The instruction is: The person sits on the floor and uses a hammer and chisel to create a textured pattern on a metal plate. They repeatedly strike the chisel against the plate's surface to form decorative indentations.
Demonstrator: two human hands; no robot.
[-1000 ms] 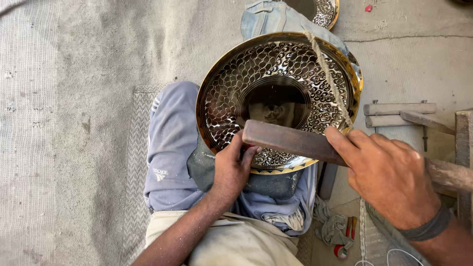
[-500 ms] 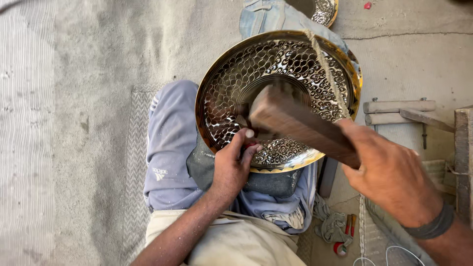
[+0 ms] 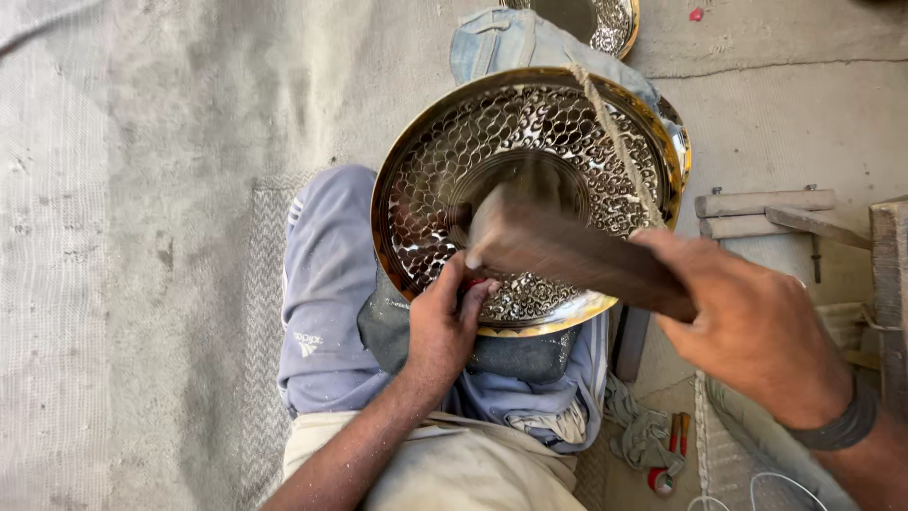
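Big round metal bowl [image 3: 530, 189] resting on lap, pattern dents over most of inside | left hand [image 3: 445, 326] fingers pinched on something small at bowl's near rim | right hand [image 3: 757, 331] closed tight round wooden block [image 3: 567, 251], blurry, over bowl's plain middle

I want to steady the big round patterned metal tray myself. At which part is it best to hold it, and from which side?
Grip the tray at its near rim, from below on the lap side, where the left hand rests now. The smooth brass edge is bare there. The wooden block in the right hand blurs over the centre, and a cord crosses the far right part.
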